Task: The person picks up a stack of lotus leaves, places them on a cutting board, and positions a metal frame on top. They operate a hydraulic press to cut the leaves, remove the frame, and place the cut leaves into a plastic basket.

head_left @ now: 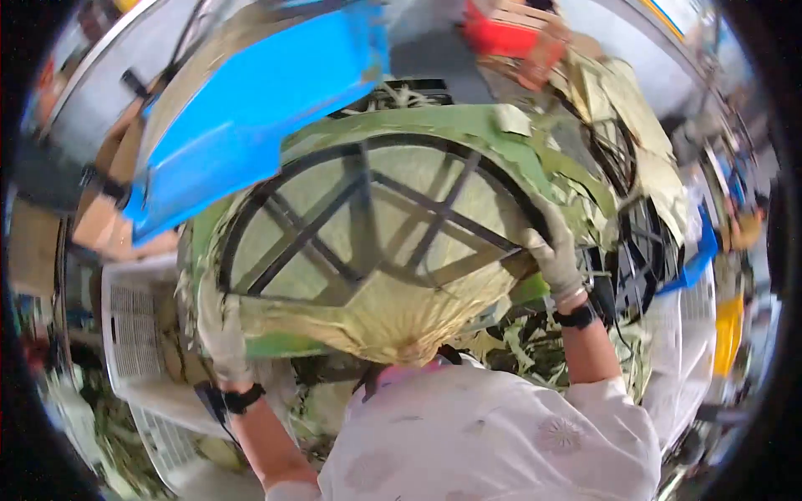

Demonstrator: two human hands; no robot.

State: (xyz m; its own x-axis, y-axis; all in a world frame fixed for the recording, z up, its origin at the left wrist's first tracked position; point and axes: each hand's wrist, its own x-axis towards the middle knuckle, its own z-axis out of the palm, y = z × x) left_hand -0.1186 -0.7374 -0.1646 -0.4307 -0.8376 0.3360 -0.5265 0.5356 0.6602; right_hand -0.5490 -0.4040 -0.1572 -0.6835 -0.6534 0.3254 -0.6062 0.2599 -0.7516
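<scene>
A black half-round frame (361,196) with crossing struts lies over a large pale green leaf (322,219), whose pleated, yellowish base gathers toward my body. Beneath them is a green board (401,121). My left hand (222,334), in a pale glove, grips the frame's left end, its fingertips partly blurred. At the opposite end, my gloved right hand (555,257) is closed around the frame's rim, thumb on the inner side. Leaf edges hide some of the fingers.
A blue plastic tray (259,108) stands at upper left, close to the frame. White crates (138,334) are at left. More black frames (639,259) and leaves (622,100) stand at right. Leaf scraps (518,342) lie below the board. A red container (501,33) is at the back.
</scene>
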